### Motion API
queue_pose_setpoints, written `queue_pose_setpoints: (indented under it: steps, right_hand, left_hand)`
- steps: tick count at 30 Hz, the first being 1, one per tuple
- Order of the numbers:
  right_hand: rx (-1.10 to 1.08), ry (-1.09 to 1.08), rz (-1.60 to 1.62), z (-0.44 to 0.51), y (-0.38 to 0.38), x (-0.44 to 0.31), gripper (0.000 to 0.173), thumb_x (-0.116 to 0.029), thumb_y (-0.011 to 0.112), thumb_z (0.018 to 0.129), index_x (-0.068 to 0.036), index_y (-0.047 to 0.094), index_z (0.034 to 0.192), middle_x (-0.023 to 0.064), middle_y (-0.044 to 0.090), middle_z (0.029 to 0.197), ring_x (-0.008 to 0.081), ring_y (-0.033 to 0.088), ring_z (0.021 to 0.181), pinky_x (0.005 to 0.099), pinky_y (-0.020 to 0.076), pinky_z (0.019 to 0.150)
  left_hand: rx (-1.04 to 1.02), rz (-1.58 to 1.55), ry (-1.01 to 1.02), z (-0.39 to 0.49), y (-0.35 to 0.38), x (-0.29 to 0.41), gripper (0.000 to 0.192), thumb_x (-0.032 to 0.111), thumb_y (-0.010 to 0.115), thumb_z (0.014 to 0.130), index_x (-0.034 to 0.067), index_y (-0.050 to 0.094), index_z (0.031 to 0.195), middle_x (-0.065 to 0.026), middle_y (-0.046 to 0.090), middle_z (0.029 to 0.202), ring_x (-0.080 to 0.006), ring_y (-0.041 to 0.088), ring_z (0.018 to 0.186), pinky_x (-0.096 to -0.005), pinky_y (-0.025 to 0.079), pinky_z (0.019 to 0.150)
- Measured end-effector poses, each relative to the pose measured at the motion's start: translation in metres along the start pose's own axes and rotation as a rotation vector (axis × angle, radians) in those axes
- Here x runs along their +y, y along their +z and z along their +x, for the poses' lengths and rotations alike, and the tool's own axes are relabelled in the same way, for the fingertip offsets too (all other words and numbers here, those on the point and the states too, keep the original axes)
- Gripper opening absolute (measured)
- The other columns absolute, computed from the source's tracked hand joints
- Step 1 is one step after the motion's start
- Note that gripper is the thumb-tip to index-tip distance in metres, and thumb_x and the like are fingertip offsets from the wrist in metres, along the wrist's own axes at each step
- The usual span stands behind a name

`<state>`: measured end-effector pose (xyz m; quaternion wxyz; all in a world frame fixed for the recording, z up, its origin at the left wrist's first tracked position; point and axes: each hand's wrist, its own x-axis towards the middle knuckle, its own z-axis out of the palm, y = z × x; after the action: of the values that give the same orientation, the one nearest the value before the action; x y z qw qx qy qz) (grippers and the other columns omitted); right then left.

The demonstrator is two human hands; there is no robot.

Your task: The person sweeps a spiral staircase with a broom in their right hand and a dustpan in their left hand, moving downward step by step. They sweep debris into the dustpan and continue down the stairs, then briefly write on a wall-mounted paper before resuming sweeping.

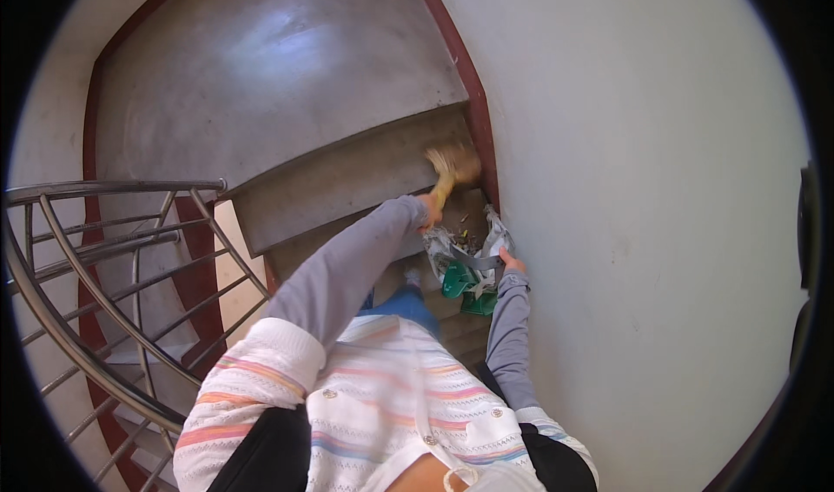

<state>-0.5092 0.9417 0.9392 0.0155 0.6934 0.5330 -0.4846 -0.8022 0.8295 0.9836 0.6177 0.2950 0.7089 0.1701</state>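
My left hand (430, 211) grips the yellowish handle of a short straw hand broom (455, 163), whose bristles are blurred over a stair step beside the wall. Lower right, my right hand (513, 261) is closed on a grey handle or strap (479, 260) by a crumpled white plastic bag (498, 234). Green plastic pieces (460, 279), perhaps parts of a dustpan, show below the strap. Small debris (464, 239) lies between the sides of the bag; whether it rests in the bag or on the step, I cannot tell.
A grey landing (280, 68) lies above several stair steps (345, 185). A metal railing (130, 185) curves along the left. The pale wall (638, 198) with dark red skirting (481, 120) bounds the stairs on the right. My leg (410, 306) is on the stairs.
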Motion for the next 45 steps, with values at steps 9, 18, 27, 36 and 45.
queue_pose_setpoints:
  steps: [9, 18, 27, 36, 45]
  right_hand:
    - [0.100, 0.132, 0.575, 0.076, 0.006, 0.219, 0.056, -0.034, 0.069, 0.062, 0.014, 0.054, 0.088, 0.0143, 0.057, 0.084, 0.0214, 0.052, 0.071, 0.0315, 0.0414, 0.067]
    - [0.221, 0.119, 0.846, -0.175, -0.183, 0.031, 0.031, -0.012, 0.066, 0.065, 0.008, 0.056, 0.086, 0.0115, 0.057, 0.085, 0.0221, 0.054, 0.073, 0.0316, 0.0444, 0.068]
    - [0.355, -0.086, 0.156, -0.411, -0.326, 0.155, 0.059, -0.040, 0.070, 0.053, 0.015, 0.052, 0.064, 0.0155, 0.054, 0.060, 0.0228, 0.043, 0.055, 0.0392, 0.0380, 0.055]
    - [0.123, -0.475, -0.227, -0.059, 0.116, 0.456, 0.066, -0.045, 0.066, 0.057, 0.016, 0.053, 0.079, 0.0294, 0.055, 0.083, 0.0377, 0.052, 0.083, 0.0394, 0.0389, 0.074]
    - [0.103, -0.976, -0.475, 0.273, 0.580, 0.542, 0.071, -0.057, 0.054, 0.064, 0.013, 0.054, 0.075, 0.0307, 0.053, 0.076, 0.0414, 0.050, 0.078, 0.0437, 0.0362, 0.070]
  left_hand:
    - [-0.032, -0.958, 0.015, -0.120, 0.025, -0.170, 0.057, 0.017, 0.051, 0.077, 0.024, 0.026, 0.128, -0.0022, 0.045, 0.058, -0.0087, 0.041, 0.039, -0.0197, 0.028, 0.029]
    - [0.436, -1.586, 0.109, -0.384, -0.021, -0.084, 0.042, 0.022, 0.044, 0.081, 0.027, 0.030, 0.120, -0.0048, 0.042, 0.059, -0.0106, 0.034, 0.036, -0.0197, 0.023, 0.028]
    - [0.473, -2.019, 0.121, -0.390, 0.175, -0.152, 0.032, 0.034, 0.047, 0.076, 0.010, 0.039, 0.057, -0.0008, 0.034, 0.044, -0.0137, 0.030, 0.035, -0.0241, 0.022, 0.030]
    - [-0.104, -2.078, 0.486, -0.021, 0.413, -0.603, 0.028, 0.029, 0.050, 0.076, 0.008, 0.037, 0.064, 0.0035, 0.030, 0.044, -0.0084, 0.026, 0.033, -0.0187, 0.019, 0.031]
    - [-0.191, -2.381, 1.199, 0.307, 0.491, -1.041, 0.047, 0.020, 0.048, 0.075, -0.003, 0.031, 0.112, -0.0145, 0.043, 0.095, -0.0121, 0.044, 0.058, -0.0199, 0.039, 0.045]
